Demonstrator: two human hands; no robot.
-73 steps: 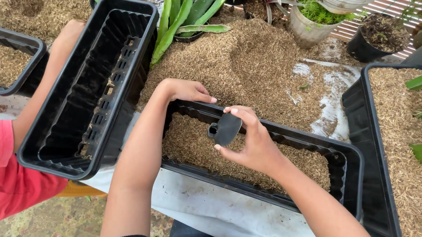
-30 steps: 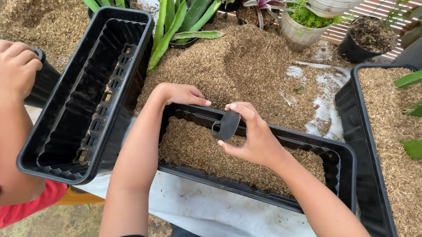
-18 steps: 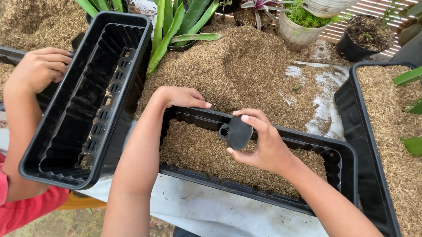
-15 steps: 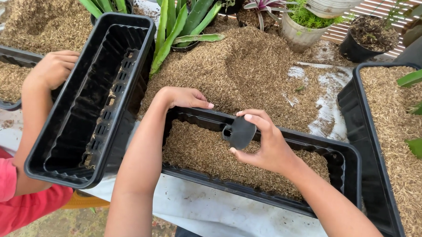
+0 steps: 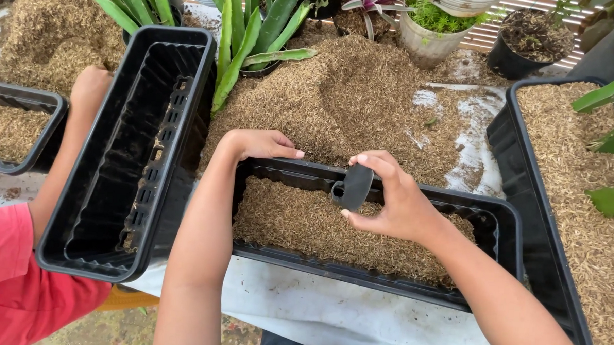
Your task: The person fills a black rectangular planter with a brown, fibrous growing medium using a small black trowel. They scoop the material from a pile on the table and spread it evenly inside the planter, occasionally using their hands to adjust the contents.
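Pinching a small black plastic piece over the half-filled planter: right hand. Left hand rests loosely curled, holding nothing, on the planter's far rim.

A long black plastic planter trough holding brown husk lies in front of a loose brown husk heap. An empty black plastic trough lies left of it; a husk-filled black bin right; potted plants behind.

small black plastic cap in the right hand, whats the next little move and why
Probably lower the small black plastic cap, pinched in the right hand, toward the husk-filled black rectangular planter just below it. The left hand rests on the planter's far rim, steadying it.
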